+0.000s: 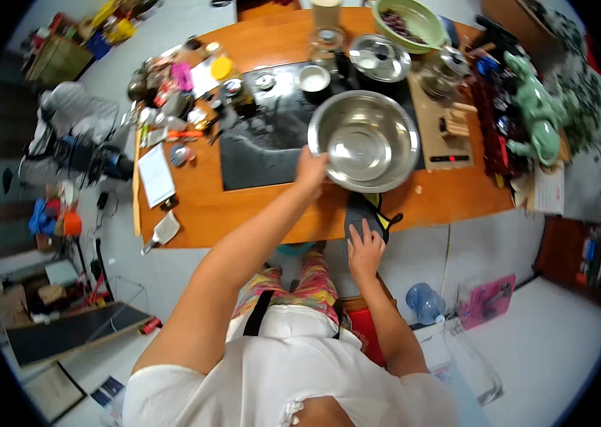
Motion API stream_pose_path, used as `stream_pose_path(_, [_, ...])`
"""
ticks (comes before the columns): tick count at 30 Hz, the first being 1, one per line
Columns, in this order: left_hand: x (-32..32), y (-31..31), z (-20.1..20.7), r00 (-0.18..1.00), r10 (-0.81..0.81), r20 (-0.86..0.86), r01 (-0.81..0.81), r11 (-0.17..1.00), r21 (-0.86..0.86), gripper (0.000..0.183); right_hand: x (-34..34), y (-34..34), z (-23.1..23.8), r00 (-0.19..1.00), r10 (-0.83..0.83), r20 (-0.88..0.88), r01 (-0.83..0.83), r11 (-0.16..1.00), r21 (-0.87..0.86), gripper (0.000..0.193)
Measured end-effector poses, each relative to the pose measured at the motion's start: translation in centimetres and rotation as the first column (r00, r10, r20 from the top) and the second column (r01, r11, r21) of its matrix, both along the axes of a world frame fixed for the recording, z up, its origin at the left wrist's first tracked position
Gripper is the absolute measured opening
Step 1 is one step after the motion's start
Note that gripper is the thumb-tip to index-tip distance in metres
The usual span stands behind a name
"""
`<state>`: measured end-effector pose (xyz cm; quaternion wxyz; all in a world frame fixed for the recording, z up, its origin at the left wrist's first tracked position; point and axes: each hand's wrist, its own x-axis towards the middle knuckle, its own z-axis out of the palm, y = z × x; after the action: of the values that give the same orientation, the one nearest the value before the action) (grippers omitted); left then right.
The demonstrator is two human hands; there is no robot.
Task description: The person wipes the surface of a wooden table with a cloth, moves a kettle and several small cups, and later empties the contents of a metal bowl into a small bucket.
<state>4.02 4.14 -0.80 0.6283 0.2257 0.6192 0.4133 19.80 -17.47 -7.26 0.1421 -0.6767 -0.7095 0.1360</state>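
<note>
A large stainless steel basin [361, 148] is over the right part of a black glass panel [265, 160]; whether it rests on the panel or is raised I cannot tell. With my left hand [310, 173] I grip its rim at the near left, fingers closed. The basin's inside shows no contents. Just below it, a dark grey cloth piece [361, 210] with yellow edging and a black loop lies at the table's near edge. My right hand [365, 249] rests on this cloth with its fingers spread.
Behind the basin stand a lidded pan [380, 57], a small white bowl [314, 78] and a green colander [414, 25]. A glass kettle [445, 71] and a green figurine [539, 107] are at right. Jars and clutter [172, 92] crowd the left, with a scraper [164, 231] at the corner.
</note>
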Motion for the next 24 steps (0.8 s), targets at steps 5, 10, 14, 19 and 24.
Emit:
stream_pose_path(5, [2.6, 2.8, -3.1, 0.975, -0.073, -0.209, 0.088, 0.994, 0.065, 0.039, -4.1, -0.9, 0.0, 0.991, 0.131, -0.005, -0.131, 0.991, 0.019, 0.050])
stream_pose_path(10, [3.2, 3.0, -1.6, 0.991, -0.091, 0.103, 0.093, 0.996, -0.012, 0.051, -7.8, -0.1, -1.2, 0.965, 0.248, -0.082, -0.249, 0.969, 0.004, 0.051])
stream_pose_path(14, [0.8, 2.3, -0.7, 0.985, -0.099, 0.144, 0.108, 0.993, -0.053, 0.080, -12.7, 2.6, -1.8, 0.893, 0.448, 0.036, -0.447, 0.894, -0.028, 0.044])
stream_pose_path(19, [-7.1, -3.0, -3.3, 0.974, 0.051, -0.219, 0.033, 0.931, 0.363, 0.062, -18.7, 8.5, -2.8, 0.773, 0.604, -0.196, -0.573, 0.796, 0.193, 0.045])
stream_pose_path(24, [-22.3, -14.2, -5.2, 0.742, 0.320, -0.589, -0.063, 0.908, 0.413, 0.043, -23.3, 13.2, -1.6, 0.785, 0.619, 0.000, -0.618, 0.783, 0.067, 0.057])
